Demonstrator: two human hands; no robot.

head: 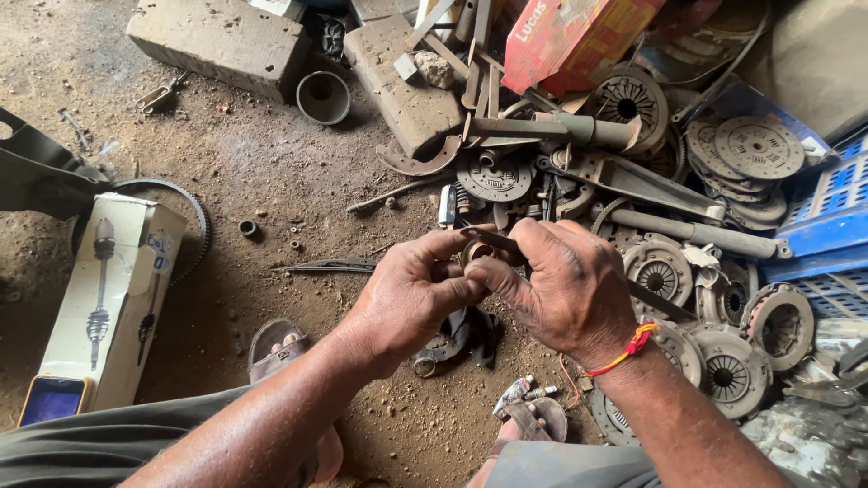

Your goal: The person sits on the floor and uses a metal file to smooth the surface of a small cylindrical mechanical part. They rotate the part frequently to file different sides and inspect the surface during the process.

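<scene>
Our left hand (411, 294) and right hand (565, 289) meet at chest height, fingers (470, 287) pinched on a small rusty ring (476, 251) and a thin flat metal strip (493, 239). The strip's long axis slants from upper left down past our right wrist. Clutch plates (723, 370) crowd the right; bare dirt floor (271, 172) opens leftward.

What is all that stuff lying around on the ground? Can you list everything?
small round metal part: one, rusty brown, between both hands' fingertips
thin metal strip: one, dark, across the hands
clutch discs and plates: many, grey and rusty, piled on the right
long box with shaft picture: one, cream, on the left
phone: one, orange-edged, on that box
toothed ring: one, dark, behind the box
concrete blocks: two, grey, at the top
cardboard box: one, red, at the top
crate: one, blue, far right
left hand: pinching the part
right hand: red wrist thread, pinching the part
</scene>
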